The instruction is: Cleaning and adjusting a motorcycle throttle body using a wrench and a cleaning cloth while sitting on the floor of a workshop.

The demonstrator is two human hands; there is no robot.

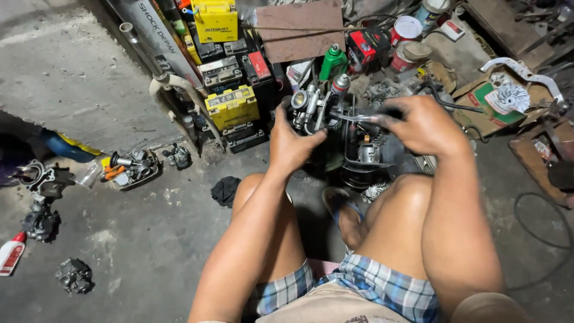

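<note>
My left hand grips a grey metal carburettor held up in front of my knees. My right hand holds a slim metal tool with a dark handle, its tip laid against the carburettor's right side. Both hands are oily. Below them a dark engine part stands on the concrete floor between my feet. I sit low, bare knees apart, in checked shorts.
Yellow and black batteries are stacked at the back left, with a green bottle and cans behind. A tray of small parts, engine pieces, a black rag lie left. Cardboard box, cable right.
</note>
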